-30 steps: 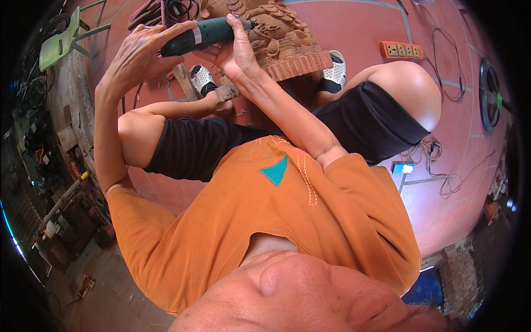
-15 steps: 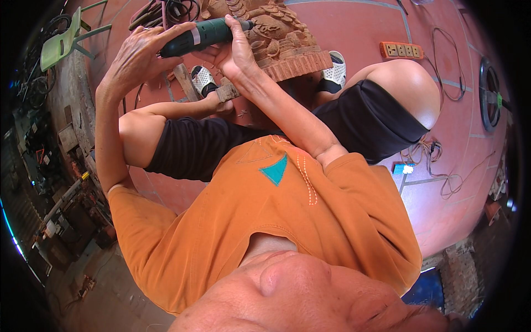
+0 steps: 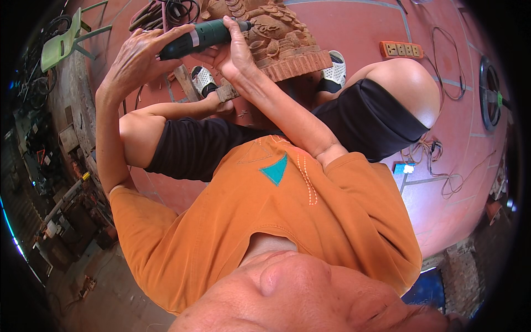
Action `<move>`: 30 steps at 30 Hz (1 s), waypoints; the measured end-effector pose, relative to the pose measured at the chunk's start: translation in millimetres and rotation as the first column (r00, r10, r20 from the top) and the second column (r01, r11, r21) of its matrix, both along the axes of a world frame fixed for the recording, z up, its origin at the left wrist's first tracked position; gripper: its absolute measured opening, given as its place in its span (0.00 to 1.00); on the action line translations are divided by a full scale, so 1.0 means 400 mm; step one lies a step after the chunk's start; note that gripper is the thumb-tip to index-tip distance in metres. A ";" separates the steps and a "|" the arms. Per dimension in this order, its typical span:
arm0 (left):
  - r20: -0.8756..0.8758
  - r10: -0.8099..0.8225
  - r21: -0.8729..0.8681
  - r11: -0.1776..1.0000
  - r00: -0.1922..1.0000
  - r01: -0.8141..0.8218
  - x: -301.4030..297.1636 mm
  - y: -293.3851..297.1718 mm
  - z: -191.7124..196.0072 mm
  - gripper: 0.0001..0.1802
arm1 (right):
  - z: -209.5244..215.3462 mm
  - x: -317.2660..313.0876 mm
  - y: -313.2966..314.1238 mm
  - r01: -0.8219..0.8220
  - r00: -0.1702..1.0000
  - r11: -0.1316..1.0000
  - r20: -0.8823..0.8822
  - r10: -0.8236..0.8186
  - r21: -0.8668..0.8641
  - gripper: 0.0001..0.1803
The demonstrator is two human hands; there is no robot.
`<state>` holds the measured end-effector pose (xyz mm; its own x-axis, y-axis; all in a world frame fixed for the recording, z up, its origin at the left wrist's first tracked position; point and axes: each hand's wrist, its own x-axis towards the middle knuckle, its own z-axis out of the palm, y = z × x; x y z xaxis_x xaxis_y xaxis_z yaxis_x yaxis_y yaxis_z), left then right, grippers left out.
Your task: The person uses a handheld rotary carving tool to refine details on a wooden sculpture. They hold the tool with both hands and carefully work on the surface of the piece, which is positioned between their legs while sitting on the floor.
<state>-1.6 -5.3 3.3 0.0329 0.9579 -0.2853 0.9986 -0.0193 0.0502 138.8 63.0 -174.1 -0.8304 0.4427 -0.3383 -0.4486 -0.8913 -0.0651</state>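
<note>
Near the top of the view, between the person's two white perforated shoes (image 3: pixel 334 67), sits a reddish-brown carving (image 3: pixel 282 36), its surface crowded with deep relief: stacked rings, rounded lumps, leaf-like ridges, and a thick grooved edge facing the person. Level with it, a power tool (image 3: pixel 209 33) lies crosswise, a dark green cylinder with a pale band and a greyish nose pointing at the carving; whether they touch, I cannot tell. The left hand (image 3: pixel 135 58) clasps its rear end; the right hand (image 3: pixel 234 55) grips the front, thumb on top.
</note>
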 end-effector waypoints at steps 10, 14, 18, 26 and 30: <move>0.024 -0.001 0.005 1.000 1.000 0.001 0.001 -0.007 0.002 0.49 | 0.015 0.000 -0.007 -0.004 0.999 1.000 0.051 0.003 0.011 0.29; 0.021 -0.016 0.022 1.000 1.000 0.016 0.005 -0.006 0.005 0.49 | 0.012 -0.001 -0.008 -0.013 0.998 1.000 0.061 0.011 0.028 0.30; 0.022 -0.017 0.027 0.999 1.000 0.017 0.007 -0.008 0.006 0.49 | 0.012 -0.004 -0.012 -0.003 0.998 1.000 0.062 0.003 0.009 0.30; 0.009 -0.033 0.030 0.999 0.999 0.032 0.004 -0.014 0.008 0.50 | 0.006 -0.008 -0.019 -0.023 0.999 1.000 0.042 0.024 -0.020 0.30; 0.019 0.001 0.005 1.000 1.000 -0.001 0.004 -0.019 0.008 0.50 | 0.013 -0.007 -0.023 -0.023 0.999 1.000 0.048 0.024 -0.021 0.30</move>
<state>-0.1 -12.7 6.5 0.0370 0.9592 -0.2803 0.9975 -0.0185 0.0686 136.0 54.0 -168.8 -0.8230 0.4155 -0.3873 -0.4241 -0.9031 -0.0676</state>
